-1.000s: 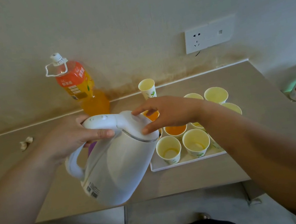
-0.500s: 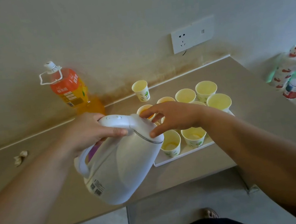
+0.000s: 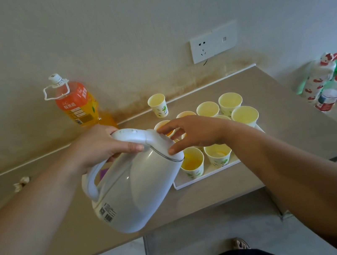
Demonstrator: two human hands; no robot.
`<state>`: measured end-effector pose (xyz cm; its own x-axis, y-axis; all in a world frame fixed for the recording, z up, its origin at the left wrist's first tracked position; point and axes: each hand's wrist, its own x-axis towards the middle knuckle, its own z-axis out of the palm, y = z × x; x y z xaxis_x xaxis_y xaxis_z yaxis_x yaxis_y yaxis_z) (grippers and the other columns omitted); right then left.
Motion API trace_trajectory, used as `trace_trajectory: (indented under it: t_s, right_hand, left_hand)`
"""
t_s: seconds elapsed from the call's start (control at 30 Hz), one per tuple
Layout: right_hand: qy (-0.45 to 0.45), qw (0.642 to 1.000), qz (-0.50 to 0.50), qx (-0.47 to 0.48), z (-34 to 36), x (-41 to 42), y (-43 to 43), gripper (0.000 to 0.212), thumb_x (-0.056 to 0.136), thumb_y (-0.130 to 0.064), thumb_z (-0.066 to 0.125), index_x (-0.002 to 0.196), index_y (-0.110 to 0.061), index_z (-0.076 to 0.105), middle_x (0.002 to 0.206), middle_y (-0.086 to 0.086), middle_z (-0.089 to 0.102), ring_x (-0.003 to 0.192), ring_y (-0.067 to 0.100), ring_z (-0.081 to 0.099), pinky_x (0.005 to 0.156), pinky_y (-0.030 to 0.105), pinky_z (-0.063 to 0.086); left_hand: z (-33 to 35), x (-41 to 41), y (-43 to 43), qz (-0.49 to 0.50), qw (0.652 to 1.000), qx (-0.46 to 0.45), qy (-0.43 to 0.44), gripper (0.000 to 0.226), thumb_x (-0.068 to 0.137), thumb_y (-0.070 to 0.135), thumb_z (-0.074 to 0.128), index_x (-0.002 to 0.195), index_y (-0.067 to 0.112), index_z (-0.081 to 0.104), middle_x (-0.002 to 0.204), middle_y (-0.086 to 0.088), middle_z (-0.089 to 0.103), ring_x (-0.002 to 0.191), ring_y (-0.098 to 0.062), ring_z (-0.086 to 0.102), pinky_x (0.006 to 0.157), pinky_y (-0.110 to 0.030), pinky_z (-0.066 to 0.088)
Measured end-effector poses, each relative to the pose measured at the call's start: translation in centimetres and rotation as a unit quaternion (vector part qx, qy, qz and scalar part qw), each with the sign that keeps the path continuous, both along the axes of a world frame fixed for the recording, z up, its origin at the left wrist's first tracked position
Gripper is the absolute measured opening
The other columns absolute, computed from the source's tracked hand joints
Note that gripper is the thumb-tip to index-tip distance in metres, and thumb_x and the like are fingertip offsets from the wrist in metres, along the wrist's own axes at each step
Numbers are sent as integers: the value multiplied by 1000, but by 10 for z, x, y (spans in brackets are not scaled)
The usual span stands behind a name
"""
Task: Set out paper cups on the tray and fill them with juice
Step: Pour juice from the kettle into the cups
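Left hand (image 3: 102,146) grips the white plastic kettle (image 3: 137,187) by its handle, tilting the spout over a part-filled paper cup (image 3: 192,163) on the white tray (image 3: 206,175); right hand (image 3: 194,132), fingers spread, steadies its lid.

blocked: tilted kettle (image 3: 137,189) and both forearms over tray (image 3: 210,174) front-left | crowded: cups (image 3: 245,115) fill tray | free: bare counter (image 3: 291,130) right of tray, and front edge

My right hand (image 3: 197,132) and the kettle (image 3: 137,187) hide several cups on the tray (image 3: 206,175); the kettle's spout is hidden too. Right of the tray, bottles (image 3: 321,83) blur.
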<state>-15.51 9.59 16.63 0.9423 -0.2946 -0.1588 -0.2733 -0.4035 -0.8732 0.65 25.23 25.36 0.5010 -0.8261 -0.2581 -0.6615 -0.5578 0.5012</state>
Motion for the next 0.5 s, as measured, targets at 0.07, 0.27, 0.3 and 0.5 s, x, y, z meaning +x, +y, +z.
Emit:
trace_trajectory:
  t_s: [0.07, 0.27, 0.3, 0.5]
  right_hand:
    - [-5, 1000, 1, 1, 1, 0, 1, 67, 80, -24, 75, 140, -24, 44, 134, -6, 52, 115, 12, 53, 83, 19, 48]
    - [-14, 1000, -2, 2, 5, 2, 3, 66, 79, -24, 75, 138, -26, 46, 133, -5, 52, 116, 12, 53, 93, 32, 51]
    - [-16, 1000, -2, 1, 6, 3, 3, 66, 79, -24, 75, 138, -26, 46, 132, -5, 53, 116, 12, 54, 92, 30, 51]
    - [-18, 1000, -2, 1, 9, 4, 5, 64, 81, -22, 74, 138, -24, 46, 122, -10, 53, 114, 12, 54, 87, 26, 52]
  left_hand:
    - [2, 0, 0, 3, 1000, -1, -2, 69, 30, 71, 72, 72, 17, 64, 44, 9, 56, 44, -5, 50, 52, -24, 38]
    - [6, -3, 0, 28, 1000, -4, -13, 41, 59, 45, 83, 77, 13, 66, 43, 7, 54, 52, -13, 50, 52, -24, 37]
    - [7, -3, 0, 30, 999, -5, -11, 42, 59, 45, 83, 79, 12, 67, 43, 7, 53, 52, -13, 50, 52, -24, 37]
    - [11, -1, 2, 24, 1000, 0, -13, 54, 49, 50, 85, 79, 9, 66, 46, 5, 54, 50, -12, 49, 52, -25, 37]
